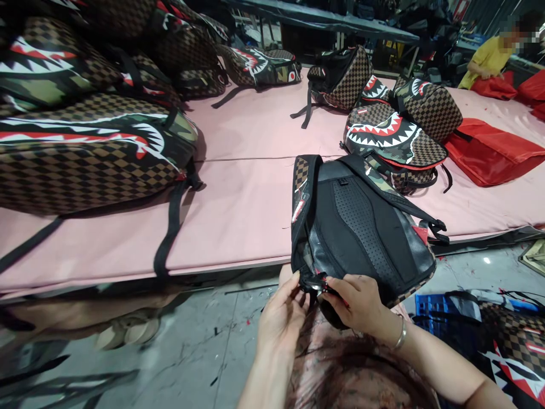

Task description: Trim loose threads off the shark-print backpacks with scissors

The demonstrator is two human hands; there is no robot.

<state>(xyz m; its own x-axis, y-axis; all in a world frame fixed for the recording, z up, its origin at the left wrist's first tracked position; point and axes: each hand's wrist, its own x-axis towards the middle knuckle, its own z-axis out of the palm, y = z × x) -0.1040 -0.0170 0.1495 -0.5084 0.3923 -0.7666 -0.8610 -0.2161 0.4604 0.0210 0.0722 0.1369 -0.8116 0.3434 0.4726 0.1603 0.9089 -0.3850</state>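
A backpack lies with its black padded back panel facing up, its lower end reaching over the front edge of the pink table. My left hand closes on the black shoulder strap near the bag's lower left corner. Beside it, my right hand, with a bracelet at the wrist, pinches at the same spot. Something small and shiny, with a bit of red, shows between its fingers, too small and hidden to name. The other shoulder strap lies loose across the bag's right side.
Checkered backpacks with shark-mouth prints are piled at the left. More bags and a red bag lie at the right on the pink table. Further bags sit low at bottom right. A person in yellow handles red fabric.
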